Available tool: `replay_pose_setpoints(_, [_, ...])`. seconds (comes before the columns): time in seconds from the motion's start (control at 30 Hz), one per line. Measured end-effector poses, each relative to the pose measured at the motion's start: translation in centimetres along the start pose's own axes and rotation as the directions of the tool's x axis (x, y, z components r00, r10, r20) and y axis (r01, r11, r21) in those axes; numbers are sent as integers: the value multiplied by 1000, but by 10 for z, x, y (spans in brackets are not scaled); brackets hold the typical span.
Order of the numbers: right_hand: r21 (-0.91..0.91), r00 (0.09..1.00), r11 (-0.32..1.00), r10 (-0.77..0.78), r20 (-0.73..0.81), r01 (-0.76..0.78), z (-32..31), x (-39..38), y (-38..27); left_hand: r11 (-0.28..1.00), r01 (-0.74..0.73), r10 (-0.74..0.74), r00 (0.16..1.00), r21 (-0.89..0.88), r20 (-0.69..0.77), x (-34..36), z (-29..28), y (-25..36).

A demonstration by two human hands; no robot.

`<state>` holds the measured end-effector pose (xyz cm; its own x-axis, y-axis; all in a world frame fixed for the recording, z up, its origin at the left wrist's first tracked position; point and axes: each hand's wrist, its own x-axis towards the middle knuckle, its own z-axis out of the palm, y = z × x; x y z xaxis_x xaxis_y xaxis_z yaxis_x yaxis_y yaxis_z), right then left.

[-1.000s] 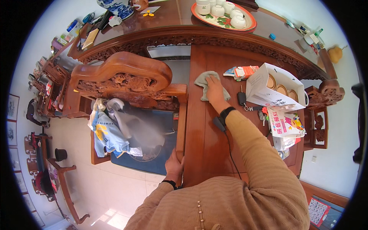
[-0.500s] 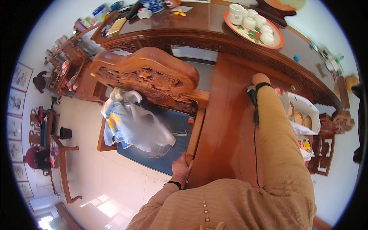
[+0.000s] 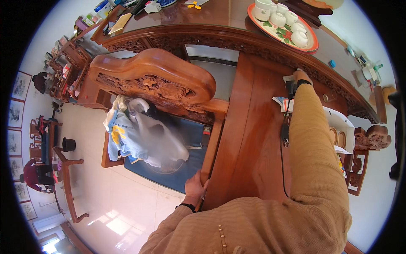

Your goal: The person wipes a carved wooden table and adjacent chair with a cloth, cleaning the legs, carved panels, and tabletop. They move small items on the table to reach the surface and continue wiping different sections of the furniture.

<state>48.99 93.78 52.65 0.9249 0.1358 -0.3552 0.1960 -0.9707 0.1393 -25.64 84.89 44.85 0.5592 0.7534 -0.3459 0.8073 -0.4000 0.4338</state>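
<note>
My right hand (image 3: 302,76) reaches to the far side of the brown wooden table (image 3: 249,139). Its fingers look closed, but what they hold, if anything, is hidden. Close beside it are a pale sheet like paper (image 3: 288,79) and a black adapter-like box (image 3: 290,89). A black cord (image 3: 282,161) runs from there toward my body, with a dark piece (image 3: 285,131) on it. A white, blue and orange packet (image 3: 280,101) lies under the cord. Near the table's left edge, my left hand (image 3: 195,189) is closed around the end of a wooden armrest (image 3: 207,167).
Clothing (image 3: 148,135) lies on the blue seat (image 3: 169,173) of a carved chair (image 3: 154,76). A white box (image 3: 340,122) stands right of my right arm. A tray (image 3: 311,46) of white cups rests on the far cabinet. Another person (image 3: 38,175) is at far left.
My right hand has moved farther away and slightly right. The pale sheet and the packet now show beside it. My left hand stays on the armrest; the view has shifted a little.
</note>
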Motion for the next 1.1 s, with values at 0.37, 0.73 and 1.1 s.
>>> replay_pose_setpoints(0.37, [184,789,889,-257,-559,420,109,-134,-159,999,-46,46,999,-3,-30,1,-1,1])
replay_pose_setpoints(0.73, [311,702,944,150,-696,107,18,-119,-57,999,-30,30,999,-20,-17,-2,8,-8])
replay_pose_setpoints(1.1, [309,847,915,-61,-529,259,98,-66,-112,998,-54,53,998,-38,-39,0,3,-4])
